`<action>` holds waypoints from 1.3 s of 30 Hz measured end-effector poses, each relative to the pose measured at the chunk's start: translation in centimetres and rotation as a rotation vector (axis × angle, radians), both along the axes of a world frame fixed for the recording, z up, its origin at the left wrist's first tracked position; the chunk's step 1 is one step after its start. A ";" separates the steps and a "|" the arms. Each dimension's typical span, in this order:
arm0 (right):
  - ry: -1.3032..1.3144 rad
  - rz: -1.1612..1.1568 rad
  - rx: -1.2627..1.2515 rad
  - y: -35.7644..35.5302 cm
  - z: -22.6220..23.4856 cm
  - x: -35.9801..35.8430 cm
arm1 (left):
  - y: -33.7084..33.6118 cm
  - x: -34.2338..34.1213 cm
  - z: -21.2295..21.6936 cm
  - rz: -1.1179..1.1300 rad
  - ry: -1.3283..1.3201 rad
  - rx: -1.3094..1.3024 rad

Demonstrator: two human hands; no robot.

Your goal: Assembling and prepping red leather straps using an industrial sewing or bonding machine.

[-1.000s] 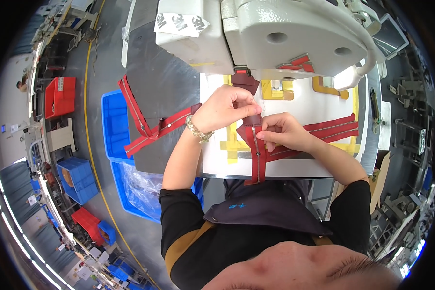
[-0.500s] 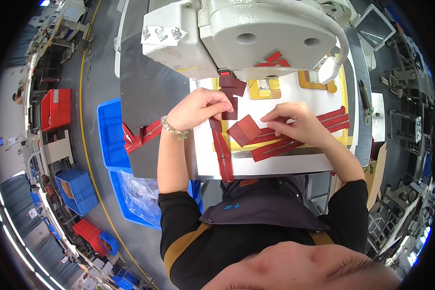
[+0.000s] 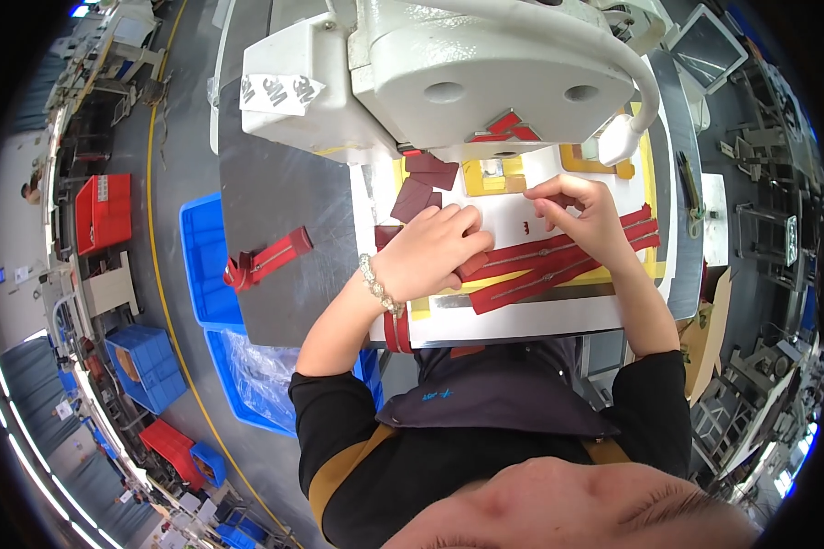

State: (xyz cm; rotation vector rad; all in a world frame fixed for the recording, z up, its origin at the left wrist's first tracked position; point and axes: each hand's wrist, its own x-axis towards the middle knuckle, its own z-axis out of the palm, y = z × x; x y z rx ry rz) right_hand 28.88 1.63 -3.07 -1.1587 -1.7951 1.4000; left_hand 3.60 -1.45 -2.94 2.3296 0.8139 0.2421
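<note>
Head view: left hand (image 3: 435, 252) flat, fingers spread, pressing red zipper strips (image 3: 558, 265) onto the white template board (image 3: 522, 316) under the sewing machine head (image 3: 449, 73). Right hand (image 3: 581, 206) pinched narrow above the strips; whether anything sits between the fingertips, cannot tell. Risk, as a judgement: strips sliding off alignment if pressure eases; fingers close beneath the machine.
</note>
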 end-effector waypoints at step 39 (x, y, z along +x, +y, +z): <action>0.370 -0.021 -0.132 -3.4 -1.7 -0.6 | -1.9 4.0 -1.9 0.423 -0.732 0.225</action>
